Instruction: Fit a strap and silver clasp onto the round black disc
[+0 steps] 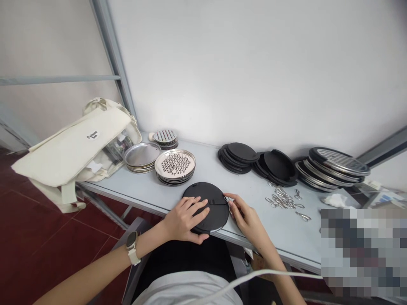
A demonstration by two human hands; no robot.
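A round black plastic disc [211,220] lies at the front edge of the table, with a raised strip across its top. My left hand [187,216] rests on it, fingers spread over the top and thumb by the front rim. At the disc's right rim, my right hand [243,214] pinches a small metal wire clip [227,198] between thumb and fingers. The fingers partly hide this clip, and I cannot tell whether it is hooked onto the disc. Several similar loose wire clips [281,198] lie in a scattered pile to the right.
Behind the disc stand stacked grater plates [176,164], plain metal discs [142,154] and small perforated discs [165,136]. Black lids [240,152], black rings [280,165] and metal-and-black discs [338,161] line the wall. A cream bag [76,135] overhangs the table's left end. A white cable [263,273] crosses in front.
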